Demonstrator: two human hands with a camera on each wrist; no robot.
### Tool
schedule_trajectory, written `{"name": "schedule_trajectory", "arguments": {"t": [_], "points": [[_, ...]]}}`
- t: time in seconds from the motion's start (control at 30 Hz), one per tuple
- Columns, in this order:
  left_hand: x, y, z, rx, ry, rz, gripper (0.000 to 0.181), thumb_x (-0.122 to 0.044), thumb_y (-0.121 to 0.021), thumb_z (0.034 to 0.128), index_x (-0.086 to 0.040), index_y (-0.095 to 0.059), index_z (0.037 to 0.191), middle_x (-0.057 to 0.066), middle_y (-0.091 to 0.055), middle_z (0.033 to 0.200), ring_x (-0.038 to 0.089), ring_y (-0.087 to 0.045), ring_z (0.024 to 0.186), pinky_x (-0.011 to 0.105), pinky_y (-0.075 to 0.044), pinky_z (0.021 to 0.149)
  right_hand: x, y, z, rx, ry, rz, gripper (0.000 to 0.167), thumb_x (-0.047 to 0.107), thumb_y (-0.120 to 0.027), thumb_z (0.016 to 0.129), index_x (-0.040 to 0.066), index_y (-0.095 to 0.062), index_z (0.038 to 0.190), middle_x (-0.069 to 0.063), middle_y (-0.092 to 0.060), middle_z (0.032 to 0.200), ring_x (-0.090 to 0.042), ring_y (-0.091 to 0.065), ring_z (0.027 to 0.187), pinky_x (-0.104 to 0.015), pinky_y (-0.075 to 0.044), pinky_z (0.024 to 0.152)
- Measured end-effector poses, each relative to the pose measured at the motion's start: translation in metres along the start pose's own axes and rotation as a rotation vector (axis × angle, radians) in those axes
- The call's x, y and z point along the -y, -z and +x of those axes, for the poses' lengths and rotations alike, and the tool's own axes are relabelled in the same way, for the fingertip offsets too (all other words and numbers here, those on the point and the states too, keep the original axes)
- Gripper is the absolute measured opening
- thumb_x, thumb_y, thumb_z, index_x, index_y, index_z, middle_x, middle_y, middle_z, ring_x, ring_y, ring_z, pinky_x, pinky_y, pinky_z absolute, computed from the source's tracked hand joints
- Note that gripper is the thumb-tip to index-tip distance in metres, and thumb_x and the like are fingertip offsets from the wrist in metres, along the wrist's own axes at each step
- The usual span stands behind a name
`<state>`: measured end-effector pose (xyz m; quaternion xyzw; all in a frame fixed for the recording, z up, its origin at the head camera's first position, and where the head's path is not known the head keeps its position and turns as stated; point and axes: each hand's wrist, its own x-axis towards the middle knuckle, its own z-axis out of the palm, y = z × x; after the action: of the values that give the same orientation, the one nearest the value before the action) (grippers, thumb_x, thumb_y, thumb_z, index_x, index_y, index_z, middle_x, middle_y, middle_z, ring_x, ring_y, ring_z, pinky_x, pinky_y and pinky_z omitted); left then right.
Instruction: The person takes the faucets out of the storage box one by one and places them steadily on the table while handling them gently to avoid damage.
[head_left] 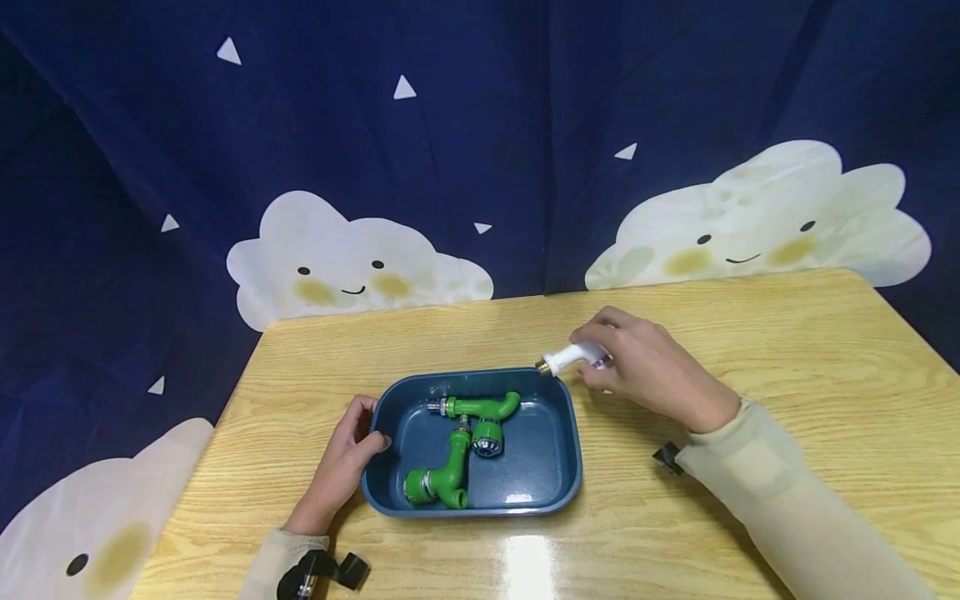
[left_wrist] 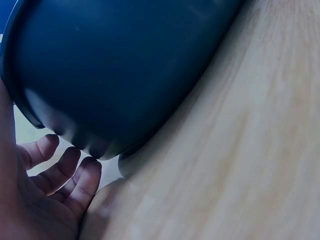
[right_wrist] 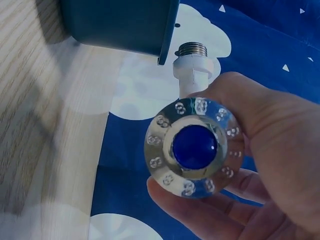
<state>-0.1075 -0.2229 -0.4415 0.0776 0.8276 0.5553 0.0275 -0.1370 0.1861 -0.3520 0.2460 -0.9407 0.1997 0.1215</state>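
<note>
My right hand [head_left: 648, 367] pinches a white tap [head_left: 572, 357] above the far right corner of a blue plastic basin [head_left: 528, 467]. In the right wrist view, the tap's round chrome knob [right_wrist: 157, 162] has a blue centre, and its threaded metal end [right_wrist: 192, 49] points toward the basin side. Two green taps, one [head_left: 480, 408] farther back and another [head_left: 450, 471] nearer, lie inside the basin. My left hand [head_left: 345, 454] grips the basin's left end, its thumb over the rim and its fingers against the outer wall, as the left wrist view shows.
The basin stands on a light wooden table [head_left: 712, 333]. Behind the table hangs a dark blue cloth [head_left: 525, 125] printed with white clouds and triangles. A black strap with a small block [head_left: 352, 571] is on the left wrist; a black piece [head_left: 667, 458] shows by the right sleeve.
</note>
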Motion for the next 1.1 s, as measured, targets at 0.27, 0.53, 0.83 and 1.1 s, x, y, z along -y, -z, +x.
{"name": "schedule_trajectory", "arguments": {"t": [0.27, 0.53, 0.83, 1.1], "points": [[-0.0001, -0.0005, -0.0001, 0.000, 0.003, -0.014, 0.029, 0.002, -0.052, 0.0838, 0.001, -0.048, 0.113, 0.010, -0.051, 0.107, 0.015, -0.052, 0.102, 0.023, -0.043, 0.089, -0.0019, -0.0025, 0.0005, -0.012, 0.012, 0.004, 0.029, 0.013, -0.077, 0.082, 0.007, -0.076, 0.111, -0.010, -0.071, 0.106, -0.017, -0.065, 0.078, -0.033, -0.054, 0.068], [-0.0005, -0.0005, -0.0002, 0.000, 0.006, -0.019, 0.029, 0.002, -0.051, 0.0840, 0.001, -0.047, 0.113, 0.010, -0.051, 0.107, 0.016, -0.052, 0.102, 0.024, -0.043, 0.090, -0.0031, -0.0034, 0.0007, -0.014, 0.012, 0.006, 0.029, 0.013, -0.076, 0.082, 0.006, -0.076, 0.110, -0.010, -0.071, 0.106, -0.018, -0.065, 0.078, -0.033, -0.054, 0.069], [0.0002, -0.0001, 0.0003, 0.003, 0.001, -0.014, 0.030, 0.002, -0.051, 0.0840, 0.001, -0.047, 0.114, 0.011, -0.051, 0.108, 0.017, -0.052, 0.104, 0.024, -0.043, 0.090, -0.0045, -0.0038, 0.0004, -0.008, 0.000, 0.006, 0.030, 0.014, -0.077, 0.083, 0.006, -0.076, 0.111, -0.010, -0.071, 0.107, -0.019, -0.065, 0.080, -0.034, -0.054, 0.070], [0.0013, 0.0000, 0.0004, 0.000, -0.005, -0.007, 0.030, 0.003, -0.051, 0.0842, 0.001, -0.046, 0.113, 0.010, -0.050, 0.107, 0.016, -0.051, 0.103, 0.024, -0.042, 0.090, -0.0052, -0.0040, 0.0001, 0.000, -0.004, 0.004, 0.030, 0.015, -0.077, 0.083, 0.007, -0.076, 0.112, -0.010, -0.071, 0.107, -0.019, -0.065, 0.080, -0.034, -0.054, 0.070]]}}
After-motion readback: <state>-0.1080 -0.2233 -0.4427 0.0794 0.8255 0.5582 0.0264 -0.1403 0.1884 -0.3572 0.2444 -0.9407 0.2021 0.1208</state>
